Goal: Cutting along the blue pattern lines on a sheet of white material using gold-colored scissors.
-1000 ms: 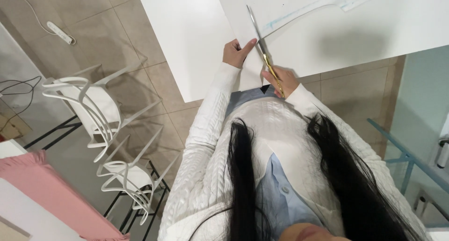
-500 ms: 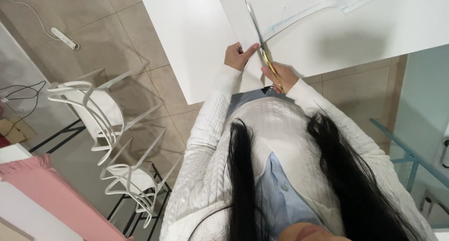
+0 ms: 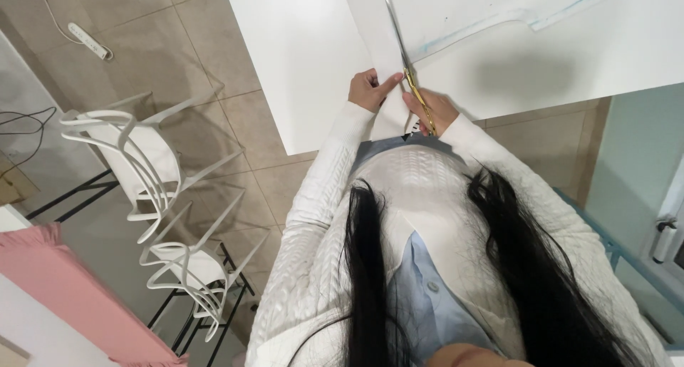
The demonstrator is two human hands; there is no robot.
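My right hand (image 3: 436,112) grips the gold handles of long scissors (image 3: 401,48), whose silver blades point away from me along the edge of a large white sheet (image 3: 499,46) on a white table (image 3: 299,60). My left hand (image 3: 369,89) pinches the sheet's near edge just left of the blades. A pale blue curved line (image 3: 491,23) is drawn across the sheet beyond the scissors. My white knitted sleeves and long dark hair fill the lower part of the view.
Two white openwork chairs (image 3: 142,160) on black frames stand on the tiled floor at the left. A white power strip (image 3: 89,40) lies on the floor far left. Something pink (image 3: 64,296) sits at lower left. A glass panel and teal frame (image 3: 627,260) stand at the right.
The view has shifted slightly; the scissors and both hands sit a little higher and further left on the sheet. Both hands keep their hold.
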